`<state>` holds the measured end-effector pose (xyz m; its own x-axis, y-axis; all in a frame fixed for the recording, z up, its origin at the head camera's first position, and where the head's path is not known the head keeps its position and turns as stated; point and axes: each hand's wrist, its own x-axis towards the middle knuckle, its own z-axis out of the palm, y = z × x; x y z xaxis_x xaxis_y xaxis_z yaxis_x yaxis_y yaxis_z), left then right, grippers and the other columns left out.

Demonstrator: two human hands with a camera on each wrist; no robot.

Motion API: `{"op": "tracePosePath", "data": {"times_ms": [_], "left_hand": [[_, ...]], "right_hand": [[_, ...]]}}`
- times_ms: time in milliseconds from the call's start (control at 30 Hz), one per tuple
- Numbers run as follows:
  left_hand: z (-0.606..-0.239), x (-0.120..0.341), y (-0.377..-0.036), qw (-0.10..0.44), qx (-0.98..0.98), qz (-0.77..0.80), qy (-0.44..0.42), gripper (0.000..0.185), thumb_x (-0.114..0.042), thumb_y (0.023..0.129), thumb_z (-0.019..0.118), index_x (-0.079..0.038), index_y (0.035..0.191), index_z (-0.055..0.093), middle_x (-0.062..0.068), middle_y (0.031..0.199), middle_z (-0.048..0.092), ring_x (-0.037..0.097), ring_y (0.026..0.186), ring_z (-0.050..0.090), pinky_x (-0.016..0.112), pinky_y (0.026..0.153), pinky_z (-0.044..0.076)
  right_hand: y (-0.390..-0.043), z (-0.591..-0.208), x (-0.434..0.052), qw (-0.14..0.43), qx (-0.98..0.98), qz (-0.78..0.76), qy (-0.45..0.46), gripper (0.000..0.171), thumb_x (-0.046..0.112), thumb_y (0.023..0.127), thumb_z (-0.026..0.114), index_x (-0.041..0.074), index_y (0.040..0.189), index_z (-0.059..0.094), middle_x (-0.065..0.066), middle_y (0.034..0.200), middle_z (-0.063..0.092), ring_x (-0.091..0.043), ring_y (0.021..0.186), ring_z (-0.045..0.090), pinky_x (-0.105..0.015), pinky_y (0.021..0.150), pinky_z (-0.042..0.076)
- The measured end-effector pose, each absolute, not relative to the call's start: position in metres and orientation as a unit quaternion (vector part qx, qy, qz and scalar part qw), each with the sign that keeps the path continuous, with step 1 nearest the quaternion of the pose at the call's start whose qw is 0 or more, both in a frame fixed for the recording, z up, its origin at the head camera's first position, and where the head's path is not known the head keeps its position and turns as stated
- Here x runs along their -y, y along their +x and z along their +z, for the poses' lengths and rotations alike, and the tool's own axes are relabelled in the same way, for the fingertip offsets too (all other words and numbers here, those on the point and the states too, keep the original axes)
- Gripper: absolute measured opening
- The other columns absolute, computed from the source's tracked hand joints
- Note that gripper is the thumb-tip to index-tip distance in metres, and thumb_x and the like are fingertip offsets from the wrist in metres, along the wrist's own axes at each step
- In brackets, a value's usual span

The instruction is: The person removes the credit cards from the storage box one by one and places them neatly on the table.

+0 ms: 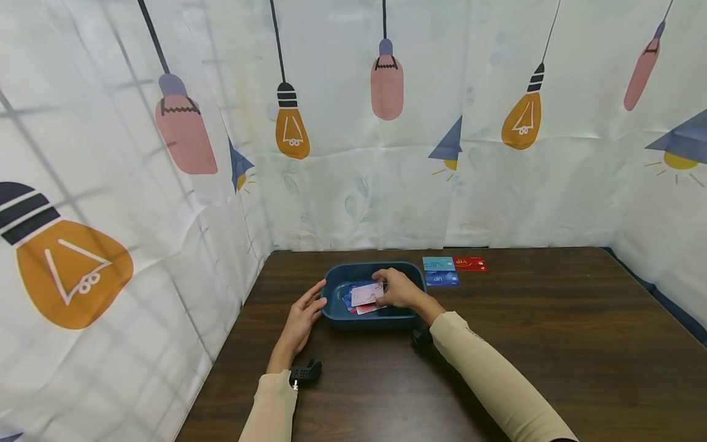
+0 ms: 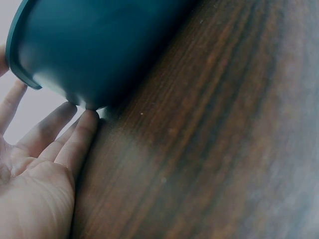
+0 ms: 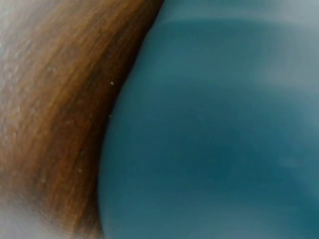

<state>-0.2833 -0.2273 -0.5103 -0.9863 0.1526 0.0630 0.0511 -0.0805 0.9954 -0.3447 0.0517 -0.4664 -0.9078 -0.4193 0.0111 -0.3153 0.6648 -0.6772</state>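
Note:
A dark blue-green plastic bin (image 1: 361, 324) stands on the table with several cards inside. My left hand (image 1: 300, 320) rests its fingertips on the bin's left end; in the left wrist view its extended fingers (image 2: 82, 134) touch the outer wall. Reaching over the bin's right side, my right hand (image 1: 402, 290) pinches a pale pink card (image 1: 366, 293) by its right edge. Beneath that card lie blue cards (image 1: 348, 301) and a red-and-white card (image 1: 369, 309), partly covered. The right wrist view is filled mostly by the bin's outer wall (image 3: 209, 124), and the right hand is hidden there.
Just right of the bin, a teal card (image 1: 439, 264), a red card (image 1: 469, 264) and a blue card (image 1: 442, 279) lie edge to edge on the brown wooden table (image 1: 541, 319). A white curtain (image 1: 342, 202) printed with lamps hangs behind and at both sides.

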Motion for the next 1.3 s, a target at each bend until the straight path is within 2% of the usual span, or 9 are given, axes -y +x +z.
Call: {"op": "tracePosePath", "data": {"times_ms": [233,400,733,1133,1300], "left_hand": [[-0.509,0.226,-0.283,0.032,-0.678,0.731,0.072,0.051,-0.021,0.105,0.059,-0.019,0.154,0.047,0.01,0.163,0.039,0.029,0.149,0.039,0.019,0.1,0.049],[-0.51,0.226,-0.283,0.032,-0.678,0.731,0.067,0.052,-0.022,0.104,0.06,-0.02,0.154,0.048,0.01,0.162,0.04,0.027,0.149,0.039,0.02,0.101,0.049],[-0.51,0.225,-0.283,0.03,-0.675,0.734,0.07,0.052,-0.02,0.104,0.059,-0.018,0.155,0.047,0.013,0.161,0.042,0.029,0.146,0.041,0.019,0.099,0.05],[-0.509,0.224,-0.283,0.033,-0.677,0.732,0.064,0.05,-0.018,0.106,0.056,-0.018,0.155,0.047,0.01,0.163,0.04,0.027,0.148,0.039,0.021,0.102,0.049],[-0.508,0.225,-0.282,0.034,-0.684,0.726,0.068,0.052,-0.021,0.106,0.057,-0.019,0.156,0.045,0.008,0.164,0.037,0.026,0.15,0.037,0.023,0.104,0.049]], "right_hand": [[-0.343,-0.465,-0.054,0.067,-0.896,-0.388,-0.202,0.056,0.009,0.083,0.083,0.003,0.136,0.064,-0.015,0.126,0.062,-0.016,0.08,0.061,-0.028,0.069,0.055],[-0.341,-0.465,-0.056,0.056,-0.89,-0.405,-0.201,0.049,0.011,0.084,0.084,0.007,0.13,0.069,-0.011,0.12,0.063,-0.015,0.075,0.061,-0.026,0.063,0.055],[-0.34,-0.46,-0.059,0.016,-0.89,-0.397,-0.225,0.05,0.015,0.083,0.086,0.01,0.13,0.071,-0.009,0.104,0.059,-0.014,0.075,0.058,-0.023,0.064,0.051],[-0.33,-0.444,-0.076,0.012,-0.889,-0.406,-0.213,0.055,0.018,0.084,0.086,0.01,0.135,0.067,-0.01,0.114,0.058,-0.017,0.082,0.056,-0.024,0.068,0.052],[-0.329,-0.442,-0.087,0.003,-0.883,-0.419,-0.213,0.052,0.016,0.084,0.086,0.008,0.132,0.068,-0.013,0.116,0.058,-0.018,0.082,0.055,-0.025,0.068,0.052]]}}
